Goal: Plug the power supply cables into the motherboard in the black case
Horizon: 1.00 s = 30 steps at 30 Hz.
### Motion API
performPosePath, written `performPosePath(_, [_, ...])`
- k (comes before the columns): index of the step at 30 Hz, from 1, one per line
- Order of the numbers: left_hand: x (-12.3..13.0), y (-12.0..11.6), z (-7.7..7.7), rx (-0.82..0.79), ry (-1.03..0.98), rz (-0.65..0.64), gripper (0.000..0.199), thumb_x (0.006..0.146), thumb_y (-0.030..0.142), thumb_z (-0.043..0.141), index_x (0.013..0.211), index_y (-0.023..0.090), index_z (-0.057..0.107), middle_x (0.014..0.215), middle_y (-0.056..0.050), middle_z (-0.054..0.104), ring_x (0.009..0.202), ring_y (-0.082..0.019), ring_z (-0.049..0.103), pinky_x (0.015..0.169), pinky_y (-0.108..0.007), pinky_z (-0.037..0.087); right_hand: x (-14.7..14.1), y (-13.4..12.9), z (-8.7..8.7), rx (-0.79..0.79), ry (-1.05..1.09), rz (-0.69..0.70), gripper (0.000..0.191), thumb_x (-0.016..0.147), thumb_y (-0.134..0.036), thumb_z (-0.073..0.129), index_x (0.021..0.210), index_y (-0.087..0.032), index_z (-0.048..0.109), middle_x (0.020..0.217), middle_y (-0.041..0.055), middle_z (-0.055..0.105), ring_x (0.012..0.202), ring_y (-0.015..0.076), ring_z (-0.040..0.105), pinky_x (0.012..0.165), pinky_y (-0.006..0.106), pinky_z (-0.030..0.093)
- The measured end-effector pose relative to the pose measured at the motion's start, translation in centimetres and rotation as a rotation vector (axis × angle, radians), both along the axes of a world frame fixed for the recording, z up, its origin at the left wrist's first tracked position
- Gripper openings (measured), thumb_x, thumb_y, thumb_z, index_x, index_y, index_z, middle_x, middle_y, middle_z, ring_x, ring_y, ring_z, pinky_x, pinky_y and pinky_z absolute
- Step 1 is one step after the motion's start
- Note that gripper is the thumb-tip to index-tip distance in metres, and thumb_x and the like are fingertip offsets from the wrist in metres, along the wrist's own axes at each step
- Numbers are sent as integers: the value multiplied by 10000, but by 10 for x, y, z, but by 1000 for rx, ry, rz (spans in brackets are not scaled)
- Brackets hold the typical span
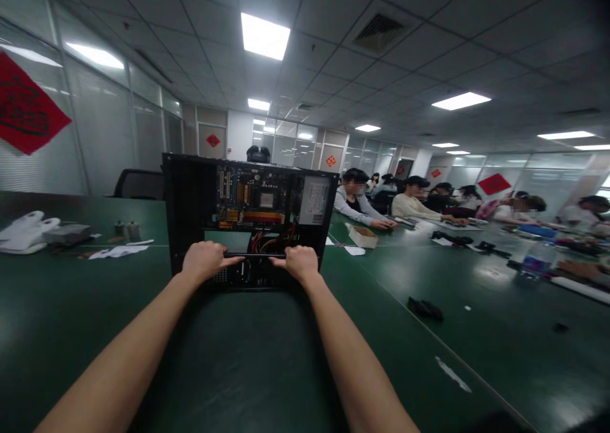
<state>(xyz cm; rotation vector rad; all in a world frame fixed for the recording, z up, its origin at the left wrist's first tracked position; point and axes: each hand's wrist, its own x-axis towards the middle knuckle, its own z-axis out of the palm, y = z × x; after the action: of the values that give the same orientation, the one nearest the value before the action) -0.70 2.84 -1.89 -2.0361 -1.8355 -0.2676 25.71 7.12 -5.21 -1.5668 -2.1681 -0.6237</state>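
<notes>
A green worktop fills the lower half of the frame and runs off to the right, where several people sit along it; one person in a grey top is right of centre. A black computer case stands near the centre of the frame with its open side facing the viewer. Inside, its circuit board sits in the upper middle, a metal power box with a pale label at the upper right, and coloured wires hang below the board. The left hand and right hand hold the lower part of the case at a thin black bar, one toward each end; their fingers are curled closed, thumbs lying along the bar and pointing at each other, with a gap between the tips. Some fingertips are hidden. A white plastic bag and a grey box lie side by side at the left edge. At the right are a clear bottle and, nearer the case, a small open carton. A black cloth lies lower right of centre.
</notes>
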Motion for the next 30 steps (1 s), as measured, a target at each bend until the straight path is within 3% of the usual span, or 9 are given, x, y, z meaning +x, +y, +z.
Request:
performPosePath(4, [4,-43,4,-9,-3,-3,848,814,828,290,973,154,778,857,-202,731,808,-347,686,637,-347,441,3,-41,3,-28,10,-5,755,809,-822,420,896,-159,769,823,167,735,774,257,712,681,299,486])
performPosePath(11, [11,-119,8,-29,23,11,827,820,827,279,861,163,770,823,-192,730,790,-343,692,624,-344,441,9,-117,8,-61,-3,-2,753,820,-815,415,907,-155,766,837,165,738,790,261,718,685,301,492])
performPosePath(16, [16,-156,10,2,25,23,835,821,828,260,844,167,770,829,-194,730,799,-355,691,624,-351,437,12,-152,11,-62,3,5,796,820,-834,370,885,-145,763,830,166,738,803,265,719,688,296,485])
performPosePath(22, [18,-165,8,-2,-13,69,775,874,757,231,889,204,775,868,-174,743,822,-339,693,610,-334,413,12,-157,6,-10,52,11,771,820,-834,388,861,-157,756,808,144,745,758,258,717,643,274,457])
performPosePath(26, [15,-156,-6,142,-39,126,726,965,563,158,883,202,782,908,-147,757,857,-342,693,619,-347,404,11,-147,-5,66,98,54,709,806,-822,448,801,-179,745,751,114,744,713,243,712,598,251,409])
performPosePath(30, [10,-141,-18,249,-58,110,693,966,494,182,814,190,786,858,-132,762,846,-329,692,641,-359,406,9,-136,-12,141,110,97,706,781,-839,462,745,-186,730,709,96,734,672,227,697,572,250,375])
